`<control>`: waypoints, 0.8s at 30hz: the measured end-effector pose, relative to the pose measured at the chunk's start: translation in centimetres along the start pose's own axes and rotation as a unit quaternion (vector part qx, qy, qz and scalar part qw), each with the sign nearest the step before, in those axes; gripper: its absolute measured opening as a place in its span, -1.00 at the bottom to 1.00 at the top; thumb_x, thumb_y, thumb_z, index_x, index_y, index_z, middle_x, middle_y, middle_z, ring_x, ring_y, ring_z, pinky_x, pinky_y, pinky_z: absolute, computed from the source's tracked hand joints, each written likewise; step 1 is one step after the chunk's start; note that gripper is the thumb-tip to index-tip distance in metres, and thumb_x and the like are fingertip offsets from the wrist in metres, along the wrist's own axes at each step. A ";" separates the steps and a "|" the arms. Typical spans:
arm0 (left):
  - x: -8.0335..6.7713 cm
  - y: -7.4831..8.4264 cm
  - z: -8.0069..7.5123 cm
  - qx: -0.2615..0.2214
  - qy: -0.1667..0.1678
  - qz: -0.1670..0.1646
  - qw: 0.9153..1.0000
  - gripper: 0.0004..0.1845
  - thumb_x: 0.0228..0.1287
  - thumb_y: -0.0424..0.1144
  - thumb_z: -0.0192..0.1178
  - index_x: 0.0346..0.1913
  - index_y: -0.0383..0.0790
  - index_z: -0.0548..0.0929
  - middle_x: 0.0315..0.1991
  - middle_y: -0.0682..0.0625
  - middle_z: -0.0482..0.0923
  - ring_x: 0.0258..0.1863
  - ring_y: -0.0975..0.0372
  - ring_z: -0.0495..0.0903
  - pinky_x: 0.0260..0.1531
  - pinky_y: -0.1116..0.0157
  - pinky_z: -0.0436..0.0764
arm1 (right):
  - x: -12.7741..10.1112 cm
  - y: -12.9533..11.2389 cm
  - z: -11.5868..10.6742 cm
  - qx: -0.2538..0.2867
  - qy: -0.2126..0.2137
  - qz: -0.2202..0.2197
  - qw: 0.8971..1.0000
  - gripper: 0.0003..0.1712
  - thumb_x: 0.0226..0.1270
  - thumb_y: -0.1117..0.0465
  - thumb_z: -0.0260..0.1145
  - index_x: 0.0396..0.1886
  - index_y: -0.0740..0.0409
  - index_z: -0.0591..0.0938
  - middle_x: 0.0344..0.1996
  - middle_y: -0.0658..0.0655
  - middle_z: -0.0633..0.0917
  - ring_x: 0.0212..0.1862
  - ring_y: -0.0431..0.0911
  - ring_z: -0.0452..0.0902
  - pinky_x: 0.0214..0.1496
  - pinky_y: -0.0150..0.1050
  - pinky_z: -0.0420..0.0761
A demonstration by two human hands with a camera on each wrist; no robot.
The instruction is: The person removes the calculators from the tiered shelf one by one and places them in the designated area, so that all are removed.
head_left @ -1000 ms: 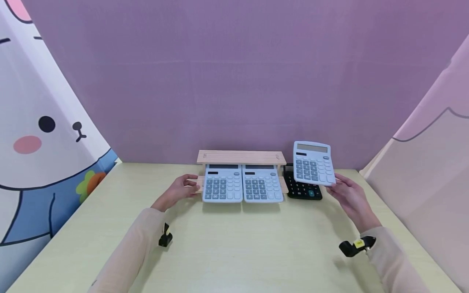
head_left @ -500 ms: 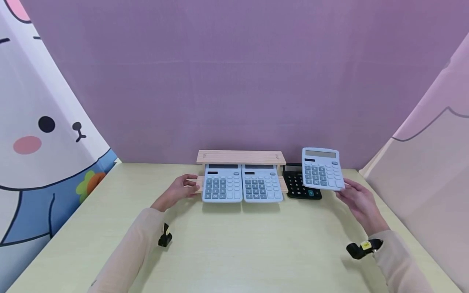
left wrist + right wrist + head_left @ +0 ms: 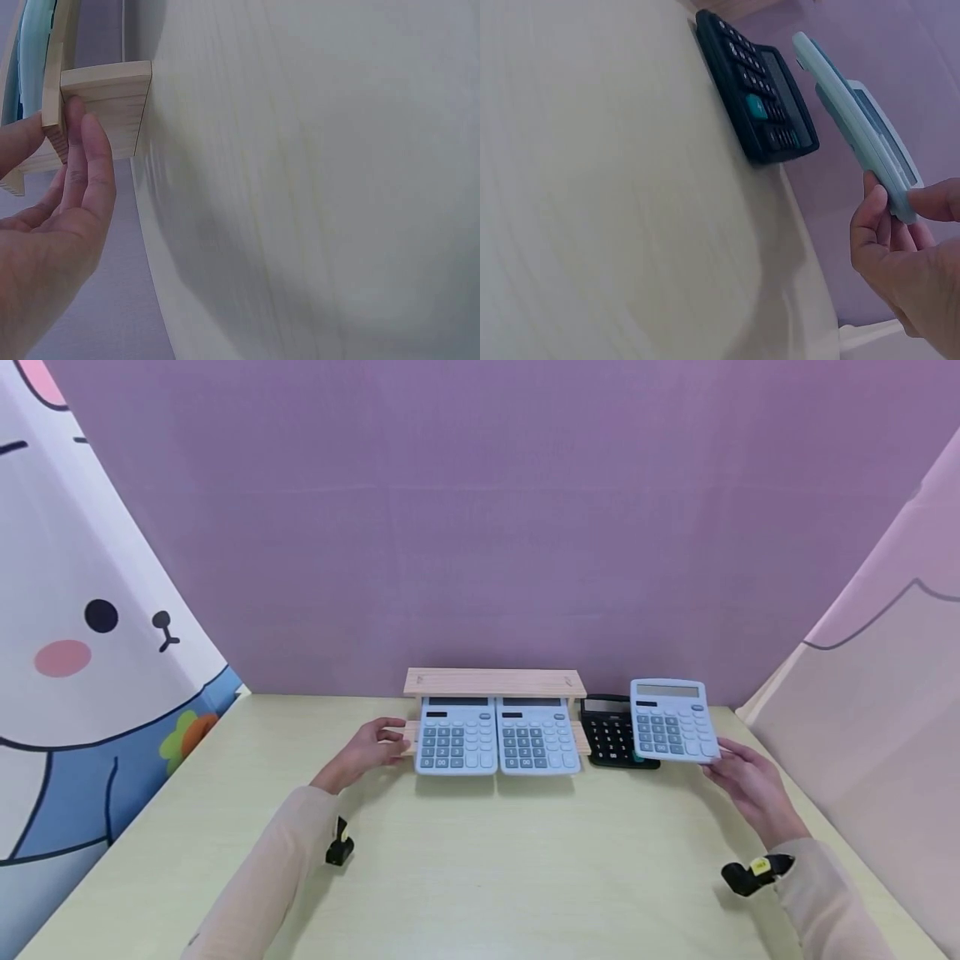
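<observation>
Four calculators occupy a pale wooden worktop (image 3: 480, 860) set before a purple backdrop (image 3: 480, 510), with a cartoon-animal curtain (image 3: 82, 635) at the left and a pink curtain (image 3: 885, 693) at the right. At the rear centre stands a low wooden rack (image 3: 495, 682), whose sloped front carries two light-blue calculators (image 3: 495, 735) side by side, touching edge to edge. Just beside the rack's right end a black calculator (image 3: 611, 735) lies flat on the worktop. To its right, a third light-blue calculator (image 3: 672, 720) is held tilted above the worktop, its left edge overlapping the black one in the head view; the right wrist view shows it clear of the surface. The right hand (image 3: 753, 785) pinches this calculator at its lower right corner, thumb on the face and fingers (image 3: 874, 217) behind. The left hand (image 3: 363, 752) rests against the rack's left end, fingers (image 3: 90, 142) nearly straight and touching the wooden end block, thumb behind the board.
</observation>
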State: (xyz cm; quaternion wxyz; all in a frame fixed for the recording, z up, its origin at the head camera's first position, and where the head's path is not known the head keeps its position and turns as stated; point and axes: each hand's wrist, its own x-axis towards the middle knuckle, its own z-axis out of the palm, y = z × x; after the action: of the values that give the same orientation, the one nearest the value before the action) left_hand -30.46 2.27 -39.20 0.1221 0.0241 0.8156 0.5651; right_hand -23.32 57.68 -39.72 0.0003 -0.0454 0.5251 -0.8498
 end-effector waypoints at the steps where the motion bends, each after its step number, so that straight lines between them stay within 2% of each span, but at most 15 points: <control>1: 0.0 0.0 0.0 0.000 0.000 -0.001 1.000 -0.42 0.22 -0.37 0.11 0.29 -0.35 0.18 0.11 -0.31 0.33 -0.12 0.14 0.52 -0.03 0.18 0.64 | 0.0 0.0 -0.2 -0.001 -0.002 0.000 1.000 -0.57 0.25 0.62 -0.11 -0.21 0.13 0.56 -0.33 0.06 0.69 -0.30 -0.15 0.62 -0.25 -0.37 0.68; 13: 0.0 0.2 0.1 0.000 0.002 -0.007 1.000 -0.43 0.23 -0.37 0.10 0.28 -0.33 0.19 0.11 -0.30 0.34 -0.13 0.15 0.52 -0.04 0.18 0.64 | 0.2 0.0 -2.3 0.000 -0.014 0.010 1.000 -0.53 0.25 0.63 -0.15 -0.23 0.11 0.58 -0.34 0.06 0.70 -0.31 -0.16 0.62 -0.24 -0.36 0.68; 20: -0.3 0.3 0.2 -0.001 -0.001 0.006 1.000 -0.43 0.22 -0.39 0.10 0.28 -0.38 0.18 0.08 -0.32 0.35 -0.16 0.16 0.53 -0.04 0.16 0.64 | 0.3 -0.4 -3.4 -0.012 0.016 0.032 0.999 -0.58 0.24 0.61 -0.09 -0.27 0.08 0.56 -0.36 0.03 0.68 -0.31 -0.16 0.61 -0.23 -0.35 0.69; 24: -0.4 0.4 0.2 -0.001 0.001 0.003 1.000 -0.43 0.22 -0.40 0.10 0.28 -0.37 0.19 0.08 -0.31 0.35 -0.14 0.14 0.53 -0.04 0.17 0.64 | 0.3 -0.6 -3.9 -0.023 0.036 0.049 0.998 -0.62 0.25 0.57 -0.05 -0.30 0.05 0.56 -0.37 -0.01 0.67 -0.31 -0.18 0.61 -0.22 -0.36 0.68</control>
State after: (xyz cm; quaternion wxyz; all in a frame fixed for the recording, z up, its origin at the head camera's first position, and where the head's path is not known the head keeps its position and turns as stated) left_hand -30.11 2.52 -38.87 0.1197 0.0254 0.8151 0.5662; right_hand -23.92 61.41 -40.89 0.0220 0.0109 0.5457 -0.8376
